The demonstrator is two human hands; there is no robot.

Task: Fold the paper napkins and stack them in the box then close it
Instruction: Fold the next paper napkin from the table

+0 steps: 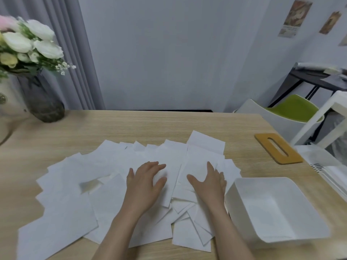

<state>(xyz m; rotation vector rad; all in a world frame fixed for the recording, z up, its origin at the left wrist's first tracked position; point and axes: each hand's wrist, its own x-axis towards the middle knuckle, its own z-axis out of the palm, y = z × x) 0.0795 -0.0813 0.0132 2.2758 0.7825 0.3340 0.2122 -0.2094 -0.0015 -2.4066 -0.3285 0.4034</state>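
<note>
Both hands lie flat, fingers straight and spread, pinching nothing: the left hand [145, 182] and right hand [210, 182] press palm-down, side by side but apart, on the paper napkins [71, 199]. These white sheets fan out loosely under and around the hands, overlapping, most of them unfolded, on the wooden table [131, 126]. Just right of the right hand stands the open white box [242, 190], with nothing visible inside. Beyond the box lies its slotted wooden lid [278, 148]. Far left of the left hand stands a dark glass vase of flowers [44, 102].
</note>
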